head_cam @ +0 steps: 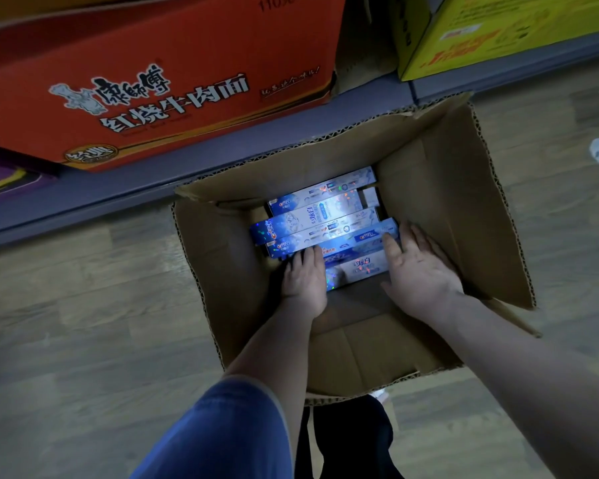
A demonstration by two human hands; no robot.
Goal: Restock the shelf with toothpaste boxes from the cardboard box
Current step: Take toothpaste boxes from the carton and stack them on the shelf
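An open brown cardboard box [440, 216] stands on the floor against the bottom shelf. Several blue and white toothpaste boxes [325, 216] lie flat at its bottom, lengthwise left to right. Both my hands reach down into it. My left hand [303, 281] lies on the left end of the nearest toothpaste boxes, fingers pointing forward. My right hand [419, 267] is at their right end, fingers extended against the box ends. Whether the fingertips curl under the boxes is hidden.
The grey bottom shelf edge [187, 167] runs behind the box. On it sit a large red noodle carton [159, 74] and a yellow carton [481, 32]. Wood-look floor [83, 323] surrounds the box. My blue sleeve and dark trousers are at the bottom.
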